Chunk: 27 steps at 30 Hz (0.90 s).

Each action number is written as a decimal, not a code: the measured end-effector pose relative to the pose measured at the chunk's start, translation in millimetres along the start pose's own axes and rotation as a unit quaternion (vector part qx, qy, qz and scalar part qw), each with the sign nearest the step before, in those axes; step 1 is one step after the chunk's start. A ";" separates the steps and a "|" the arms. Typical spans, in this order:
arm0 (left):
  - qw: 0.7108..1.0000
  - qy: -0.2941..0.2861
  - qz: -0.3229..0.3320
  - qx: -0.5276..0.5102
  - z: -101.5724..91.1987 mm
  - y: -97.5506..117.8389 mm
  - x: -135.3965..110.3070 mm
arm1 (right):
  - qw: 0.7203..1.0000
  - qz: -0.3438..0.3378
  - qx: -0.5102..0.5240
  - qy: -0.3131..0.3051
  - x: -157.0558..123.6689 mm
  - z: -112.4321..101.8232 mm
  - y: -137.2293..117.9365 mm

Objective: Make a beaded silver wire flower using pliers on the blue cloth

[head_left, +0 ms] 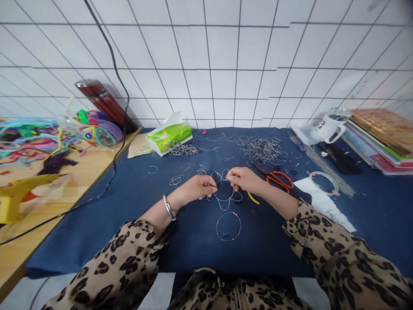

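Observation:
Between my hands is a flower-shaped wire frame [225,200], a ring with looped petals around it. My left hand [200,187] pinches its left side between thumb and fingers. On the upper right of the same frame, my right hand [242,178] is closed in a pinch. A separate wire ring [229,226] with small pink bits on it lies on the blue cloth just below. Beside my right hand lie orange-handled scissors [280,181], and a yellow tool handle [253,198] shows partly under the wrist. Bent wire pieces [177,180] lie left of my hands.
A heap of bent wires [260,149] lies behind my right hand. Green tissue pack [169,137] stands back left. At left are a yellow glue gun [19,196], pipe cleaners [29,137] and a cable [120,148]; at right, a wire coil [335,185], mug [329,128] and books [383,142].

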State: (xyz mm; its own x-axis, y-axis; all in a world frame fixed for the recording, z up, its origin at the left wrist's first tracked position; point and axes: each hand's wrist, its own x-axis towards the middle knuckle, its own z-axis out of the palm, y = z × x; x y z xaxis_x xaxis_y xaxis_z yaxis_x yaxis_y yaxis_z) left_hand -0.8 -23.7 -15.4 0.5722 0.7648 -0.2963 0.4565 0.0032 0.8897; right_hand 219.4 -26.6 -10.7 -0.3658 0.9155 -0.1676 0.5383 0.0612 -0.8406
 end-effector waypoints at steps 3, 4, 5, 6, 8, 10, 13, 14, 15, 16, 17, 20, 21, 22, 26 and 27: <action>0.998 0.003 0.001 0.061 -3.1 -2.2 0.2 | 0.998 -0.003 -0.064 0.002 -3.0 0.8 0.6; 0.997 0.002 0.001 0.081 -4.3 -3.3 0.1 | 0.996 -0.006 -0.088 0.006 -4.2 1.5 0.0; 0.995 0.004 0.002 0.104 -6.0 -4.3 -0.3 | 0.994 -0.011 -0.112 0.012 -5.4 2.6 -0.9; 0.991 0.011 0.005 0.131 -8.6 -5.2 -1.0 | 0.990 -0.017 -0.135 0.021 -6.5 4.0 -2.0; 0.977 0.042 0.024 0.209 -16.8 -6.0 -3.6 | 0.983 -0.030 -0.177 0.043 -8.7 7.2 -4.2; 0.950 0.109 0.046 0.289 -28.1 -5.3 -7.7 | 0.976 -0.039 -0.206 0.064 -11.4 9.8 -5.6; 0.927 0.118 0.095 0.344 -43.4 -1.9 -14.2 | 0.964 -0.056 -0.244 0.090 -17.5 10.1 -5.6; 0.924 0.108 0.121 0.347 -45.9 -0.6 -15.7 | 0.954 -0.075 -0.272 0.103 -20.0 9.4 -5.1; 0.922 0.102 0.150 0.343 -46.8 0.6 -16.7 | 0.941 -0.101 -0.300 0.116 -22.7 8.8 -4.6; 0.923 0.089 0.180 0.329 -46.0 1.7 -17.2 | 0.932 -0.124 -0.318 0.124 -25.3 8.5 -4.2; 0.926 0.071 0.204 0.311 -43.8 2.6 -17.1 | 0.926 -0.142 -0.326 0.128 -27.7 8.7 -3.8; 0.933 0.006 0.240 0.268 -33.9 3.7 -14.8 | 0.919 -0.181 -0.334 0.107 -32.9 12.8 -2.8; 0.935 0.002 0.239 0.263 -31.2 3.6 -13.7 | 0.917 -0.185 -0.338 0.102 -33.6 15.0 -2.5; 0.936 0.001 0.237 0.262 -29.6 3.2 -12.7 | 0.915 -0.186 -0.344 0.098 -34.0 17.4 -2.1; 0.935 0.000 0.229 0.271 -33.1 -0.1 -9.4 | 0.910 -0.189 -0.361 0.071 -31.6 23.7 -0.5; 0.936 0.002 0.228 0.267 -35.4 -1.3 -8.7 | 0.910 -0.189 -0.364 0.065 -30.6 24.0 -0.2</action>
State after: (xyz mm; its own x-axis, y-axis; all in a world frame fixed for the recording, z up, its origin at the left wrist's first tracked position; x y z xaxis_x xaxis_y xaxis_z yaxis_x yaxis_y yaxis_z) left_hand -30.5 -7.5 -1.7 0.7884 0.6106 0.0741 0.4421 -0.6464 0.6218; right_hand 212.3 -64.2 -17.8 -0.5616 0.8110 0.1640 0.7706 0.5848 -0.2534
